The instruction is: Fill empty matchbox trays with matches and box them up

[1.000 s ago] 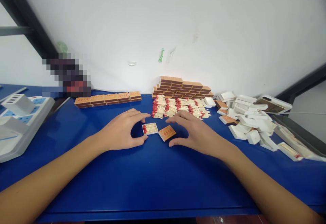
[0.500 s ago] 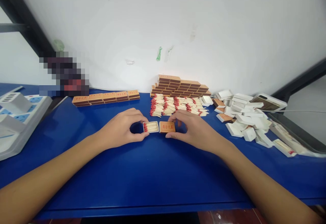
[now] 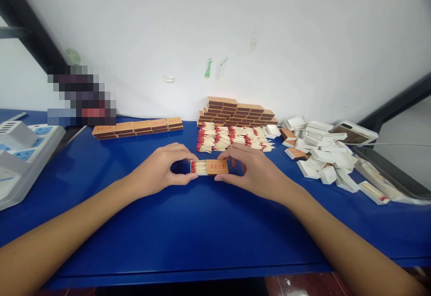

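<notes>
Between thumb and fingers, my left hand (image 3: 168,166) grips a white matchbox tray (image 3: 199,167) filled with red-tipped matches. My right hand (image 3: 245,166) pinches an orange-brown matchbox sleeve (image 3: 217,167) with red characters on top. The tray's right part sits inside the sleeve; its left part, with the match heads, sticks out. Just behind the hands lies a spread of loose matches (image 3: 232,137) in several bunches, heads mostly to the left.
Stacked matchboxes (image 3: 235,111) stand against the wall, and a row of matchboxes (image 3: 134,127) lies at the left. Empty trays and sleeves form a pile (image 3: 323,152) at right, near a phone (image 3: 355,132) and a match-filled tray (image 3: 373,192). A power strip (image 3: 37,152) occupies the far left.
The tray and sleeve were apart side by side; now the tray's right part has slid into the sleeve. My hands have come slightly closer together.
</notes>
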{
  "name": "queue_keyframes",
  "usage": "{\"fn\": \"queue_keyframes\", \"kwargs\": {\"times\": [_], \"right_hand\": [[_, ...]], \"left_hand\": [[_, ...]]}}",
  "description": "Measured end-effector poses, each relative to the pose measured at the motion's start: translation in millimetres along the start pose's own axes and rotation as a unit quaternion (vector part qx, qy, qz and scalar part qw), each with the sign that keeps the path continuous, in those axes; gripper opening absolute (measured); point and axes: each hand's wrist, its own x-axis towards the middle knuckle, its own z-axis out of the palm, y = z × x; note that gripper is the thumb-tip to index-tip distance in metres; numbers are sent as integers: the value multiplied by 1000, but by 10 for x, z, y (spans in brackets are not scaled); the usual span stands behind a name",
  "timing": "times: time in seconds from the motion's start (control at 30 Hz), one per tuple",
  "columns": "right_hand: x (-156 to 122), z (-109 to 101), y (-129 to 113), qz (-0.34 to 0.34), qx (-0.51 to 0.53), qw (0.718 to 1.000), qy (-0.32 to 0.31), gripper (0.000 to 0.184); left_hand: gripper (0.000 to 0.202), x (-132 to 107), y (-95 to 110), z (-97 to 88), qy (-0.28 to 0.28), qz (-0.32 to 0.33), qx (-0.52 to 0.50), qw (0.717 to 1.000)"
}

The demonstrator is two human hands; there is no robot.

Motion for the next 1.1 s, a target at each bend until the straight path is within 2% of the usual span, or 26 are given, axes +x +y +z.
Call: {"fn": "queue_keyframes", "kwargs": {"times": [0.17, 0.27, 0.43, 0.63, 0.77, 0.97, 1.1], "right_hand": [[11, 28, -28, -14, 40, 999, 19, 31], [23, 42, -47, -2, 116, 993, 18, 34], [25, 129, -138, 48, 281, 958, -6, 36], [-13, 232, -250, 55, 373, 926, -26, 40], [-10, 238, -250, 49, 368, 928, -35, 40], [28, 205, -157, 26, 237, 971, 25, 35], [28, 187, -95, 6, 162, 986, 37, 40]], "left_hand": [[35, -14, -7, 40, 4, 13, -19, 1000], [48, -37, 11, 58, 23, 22, -33, 999], [67, -84, 90, 93, 37, 25, -42, 998], [85, -107, 132, 124, 45, 45, -50, 997], [85, -101, 142, 120, 52, 65, -36, 996], [54, -93, 154, 101, 41, 18, -8, 999], [47, -91, 124, 99, 39, -9, 7, 999]]}}
